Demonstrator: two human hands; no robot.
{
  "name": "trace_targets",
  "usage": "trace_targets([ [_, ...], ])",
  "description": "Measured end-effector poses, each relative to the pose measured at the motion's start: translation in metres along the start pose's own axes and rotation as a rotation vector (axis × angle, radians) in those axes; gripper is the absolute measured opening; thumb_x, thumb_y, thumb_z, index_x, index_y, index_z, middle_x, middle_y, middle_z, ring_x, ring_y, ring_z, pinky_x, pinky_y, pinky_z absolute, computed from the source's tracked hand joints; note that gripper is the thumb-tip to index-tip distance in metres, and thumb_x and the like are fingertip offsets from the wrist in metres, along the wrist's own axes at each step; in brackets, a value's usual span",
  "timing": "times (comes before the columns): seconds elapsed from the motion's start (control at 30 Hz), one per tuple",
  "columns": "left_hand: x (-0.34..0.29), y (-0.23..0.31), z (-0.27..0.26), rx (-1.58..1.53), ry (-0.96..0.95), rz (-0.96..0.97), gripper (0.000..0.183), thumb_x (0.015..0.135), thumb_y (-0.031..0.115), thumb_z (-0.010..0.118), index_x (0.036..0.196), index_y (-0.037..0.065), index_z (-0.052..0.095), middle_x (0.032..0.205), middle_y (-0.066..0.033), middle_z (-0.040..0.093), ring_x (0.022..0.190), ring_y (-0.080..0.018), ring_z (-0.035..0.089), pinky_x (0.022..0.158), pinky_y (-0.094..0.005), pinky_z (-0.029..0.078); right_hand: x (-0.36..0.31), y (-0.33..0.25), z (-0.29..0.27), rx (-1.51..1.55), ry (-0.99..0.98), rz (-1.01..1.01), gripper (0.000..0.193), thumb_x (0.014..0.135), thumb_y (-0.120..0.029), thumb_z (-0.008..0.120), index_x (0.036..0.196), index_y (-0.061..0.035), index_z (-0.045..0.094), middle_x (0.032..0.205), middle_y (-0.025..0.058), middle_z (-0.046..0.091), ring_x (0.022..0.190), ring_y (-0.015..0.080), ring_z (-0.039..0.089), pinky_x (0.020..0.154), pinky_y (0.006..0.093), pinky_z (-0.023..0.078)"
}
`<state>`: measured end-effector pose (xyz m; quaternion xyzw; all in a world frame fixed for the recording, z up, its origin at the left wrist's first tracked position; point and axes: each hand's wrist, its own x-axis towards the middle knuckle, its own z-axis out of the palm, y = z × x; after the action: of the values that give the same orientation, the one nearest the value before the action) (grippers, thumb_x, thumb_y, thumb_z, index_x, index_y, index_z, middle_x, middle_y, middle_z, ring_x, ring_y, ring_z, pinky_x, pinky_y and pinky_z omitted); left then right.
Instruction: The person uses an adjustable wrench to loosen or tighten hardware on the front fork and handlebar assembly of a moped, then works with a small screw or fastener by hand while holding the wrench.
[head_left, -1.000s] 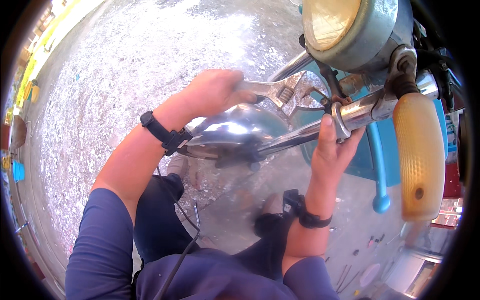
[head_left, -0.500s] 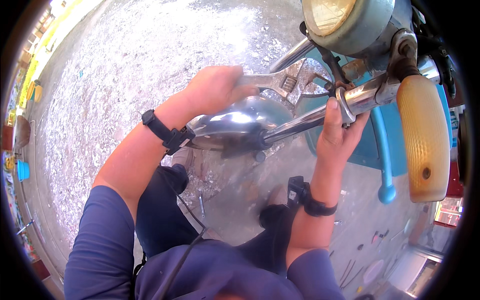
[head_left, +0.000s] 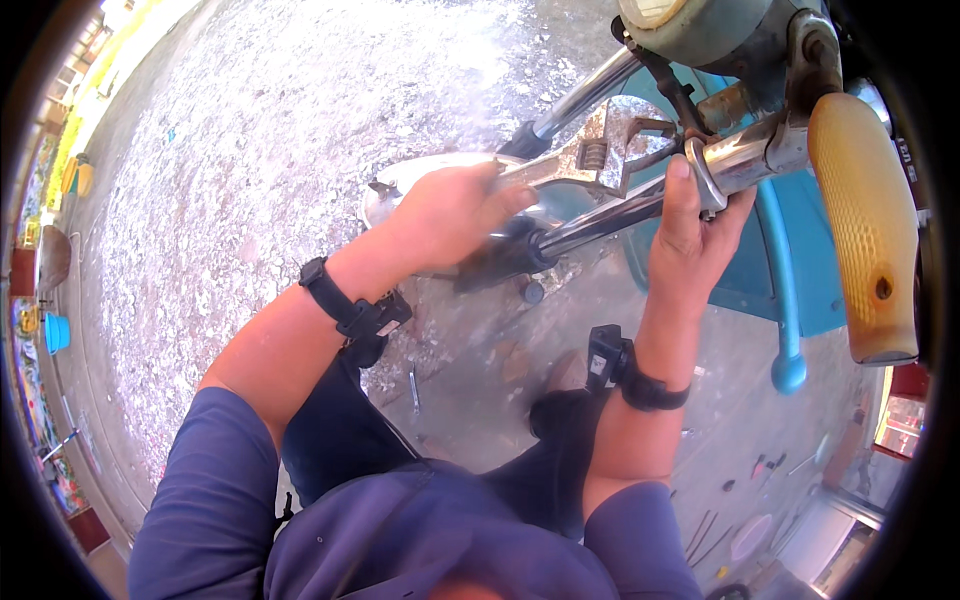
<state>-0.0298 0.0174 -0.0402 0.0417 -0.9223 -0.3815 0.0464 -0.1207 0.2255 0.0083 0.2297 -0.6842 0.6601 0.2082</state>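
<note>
My left hand (head_left: 450,215) is closed round the handle of a large, worn adjustable wrench (head_left: 570,166). The wrench's jaws lie above the near chrome fork tube (head_left: 605,222) of a motorcycle, close to a dark bracket. On the upper part of that tube sits a shiny metal ring (head_left: 706,178). My right hand (head_left: 692,240) pinches this ring, thumb on the near side and fingers wrapped beneath. Below my left hand, the front fender (head_left: 405,180) is partly hidden.
A yellowish handlebar grip (head_left: 862,225) and the headlight (head_left: 700,30) stand close at the upper right. A blue lever with a ball end (head_left: 787,300) hangs below a blue panel. One small spanner (head_left: 414,388) lies on the ground between my legs.
My left hand and the wrench have moved slightly right, and the wrench handle now tilts more. The headlight has shifted up in the picture; my right hand still grips the ring.
</note>
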Motion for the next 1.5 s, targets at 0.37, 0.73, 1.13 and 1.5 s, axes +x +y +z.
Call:
trace_targets([
  [0.37,-0.053,0.042,0.014,-0.204,-0.066,-0.214,0.054,0.099,0.050,0.048,0.092,-0.004,0.054,0.084,-0.0282,0.062,0.084,-0.0472,0.062,0.075,-0.0516,0.046,-0.002,0.001,0.001,0.062,0.022,0.010,0.061,0.087,-0.025,0.076,0.130,0.0055,0.045,0.122,0.0128,0.057,0.108,0.0167,0.055,0.097,0.0302,0.044],
  [0.73,-0.084,0.069,0.002,-0.478,-0.204,-0.206,0.046,0.100,0.040,0.054,0.103,-0.005,0.053,0.078,-0.0207,0.062,0.075,-0.0368,0.065,0.069,-0.0449,0.049,-0.001,0.003,0.000,0.032,0.052,0.040,0.063,0.087,-0.032,0.075,0.129,0.0059,0.047,0.120,0.0131,0.058,0.107,0.0175,0.056,0.095,0.0298,0.045],
  [1.13,-0.018,0.061,-0.017,-0.808,-0.341,-0.227,0.039,0.098,0.038,0.060,0.101,-0.001,0.059,0.071,-0.0045,0.059,0.062,-0.0121,0.058,0.058,-0.0290,0.047,-0.002,0.006,-0.004,-0.002,0.023,0.032,0.053,0.094,-0.029,0.064,0.132,0.0049,0.047,0.125,0.0139,0.056,0.110,0.0185,0.053,0.098,0.0308,0.041],
  [1.5,0.015,0.018,-0.040,0.028,0.031,0.144,0.040,0.082,0.037,0.077,0.097,0.002,0.064,0.073,-0.0149,0.063,0.066,-0.0271,0.062,0.064,-0.0364,0.049,0.000,0.003,-0.001,0.020,0.000,0.016,0.055,0.098,-0.027,0.058,0.138,0.0063,0.041,0.127,0.0147,0.054,0.111,0.0186,0.053,0.099,0.0320,0.042],
])
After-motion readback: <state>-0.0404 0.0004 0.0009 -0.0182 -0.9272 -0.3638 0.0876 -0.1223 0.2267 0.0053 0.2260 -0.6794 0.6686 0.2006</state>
